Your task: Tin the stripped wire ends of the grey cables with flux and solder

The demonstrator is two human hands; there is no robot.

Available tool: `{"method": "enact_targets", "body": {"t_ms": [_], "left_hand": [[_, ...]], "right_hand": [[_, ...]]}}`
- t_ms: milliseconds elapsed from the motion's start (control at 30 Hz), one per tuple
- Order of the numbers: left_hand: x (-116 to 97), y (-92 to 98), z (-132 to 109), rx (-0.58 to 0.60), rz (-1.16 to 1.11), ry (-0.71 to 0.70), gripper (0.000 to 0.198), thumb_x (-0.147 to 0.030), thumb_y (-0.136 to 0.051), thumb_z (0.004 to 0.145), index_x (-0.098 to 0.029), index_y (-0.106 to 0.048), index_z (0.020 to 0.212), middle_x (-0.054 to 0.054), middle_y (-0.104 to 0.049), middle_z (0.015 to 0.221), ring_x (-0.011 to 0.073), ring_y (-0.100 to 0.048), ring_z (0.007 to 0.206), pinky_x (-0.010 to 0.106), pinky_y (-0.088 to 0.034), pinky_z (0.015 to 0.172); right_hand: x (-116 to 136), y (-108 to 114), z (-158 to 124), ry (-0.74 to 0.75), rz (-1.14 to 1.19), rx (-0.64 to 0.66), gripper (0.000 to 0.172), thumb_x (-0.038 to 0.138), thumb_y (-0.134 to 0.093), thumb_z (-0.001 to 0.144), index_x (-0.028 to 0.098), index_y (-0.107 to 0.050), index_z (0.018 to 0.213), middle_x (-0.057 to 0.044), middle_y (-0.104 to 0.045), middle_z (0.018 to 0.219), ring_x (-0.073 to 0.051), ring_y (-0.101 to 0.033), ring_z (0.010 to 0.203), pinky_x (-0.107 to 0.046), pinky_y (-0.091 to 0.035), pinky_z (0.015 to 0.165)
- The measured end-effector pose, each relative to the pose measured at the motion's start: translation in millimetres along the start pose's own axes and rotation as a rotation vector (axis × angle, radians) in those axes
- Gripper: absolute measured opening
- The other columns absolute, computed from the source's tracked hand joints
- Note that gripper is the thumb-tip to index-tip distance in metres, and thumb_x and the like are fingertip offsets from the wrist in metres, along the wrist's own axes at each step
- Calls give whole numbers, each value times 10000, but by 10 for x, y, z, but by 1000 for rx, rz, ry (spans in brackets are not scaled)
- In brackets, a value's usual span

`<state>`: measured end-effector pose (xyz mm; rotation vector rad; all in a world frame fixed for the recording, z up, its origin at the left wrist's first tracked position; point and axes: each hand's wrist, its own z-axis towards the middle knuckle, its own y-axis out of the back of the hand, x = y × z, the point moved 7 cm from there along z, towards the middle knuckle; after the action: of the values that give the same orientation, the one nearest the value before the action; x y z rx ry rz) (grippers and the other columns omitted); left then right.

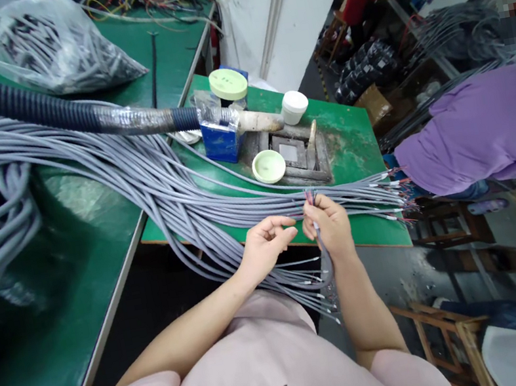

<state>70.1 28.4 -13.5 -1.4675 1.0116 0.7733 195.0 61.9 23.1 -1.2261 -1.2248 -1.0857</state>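
Note:
My right hand (328, 226) is closed around the end of a grey cable (325, 264), with its thin coloured wires (309, 197) sticking up above the fingers. The rest of that cable hangs down below the hand. Just to its left is my left hand (271, 244), its fingers curved and its thumb apart from the index finger, with nothing visible between them. Behind both hands a thick bundle of grey cables (220, 206) runs across the green bench, with stripped wire ends (401, 194) at the right. More cable ends (325, 304) hang in front of my lap.
A heated-looking square metal fixture (324, 171) holds a brush-like tool (312, 140). Beside it are a pale green lid (268, 166), a white tub (294, 107) and a blue box (220, 141) under a black corrugated hose (49, 116). A plastic bag (57, 48) lies back left. A person in purple (481, 127) is at right.

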Motion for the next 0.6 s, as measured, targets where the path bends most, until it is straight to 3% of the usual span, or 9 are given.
{"method": "enact_targets", "body": {"t_ms": [67, 267, 367, 600], "left_hand": [[-118, 81, 28, 2, 100, -82, 295, -351, -749, 693, -149, -696, 901, -71, -489, 497, 55, -404, 450, 192, -334, 477], [-548, 497, 132, -232, 500, -459, 185, -286, -697, 740, -185, -729, 893, -49, -532, 544, 84, -450, 513, 213, -392, 565], [-562, 570, 182, -254, 614, -540, 160, -285, -678, 754, -188, -736, 867, -32, -574, 561, 94, -480, 514, 217, -401, 570], [-528, 528, 186, -186, 675, -595, 136, -269, -651, 785, -198, -740, 858, 0, -628, 600, 114, -533, 542, 230, -436, 604]], "right_hand": [[133, 111, 160, 17, -30, 0, 208, 293, -643, 766, 204, -492, 653, 113, -394, 401, -41, -341, 294, -176, -299, 320], [294, 361, 781, -70, -242, 76, 268, 262, -683, 661, 207, -437, 569, 110, -389, 381, -39, -331, 279, -174, -284, 288], [266, 444, 1080, -130, -363, 64, 289, 224, -667, 644, 214, -399, 535, 112, -363, 347, -38, -304, 268, -169, -250, 280], [182, 476, 1565, -212, -656, 76, 291, 136, -596, 637, 206, -386, 448, 98, -337, 299, -41, -297, 248, -179, -217, 299]]}}
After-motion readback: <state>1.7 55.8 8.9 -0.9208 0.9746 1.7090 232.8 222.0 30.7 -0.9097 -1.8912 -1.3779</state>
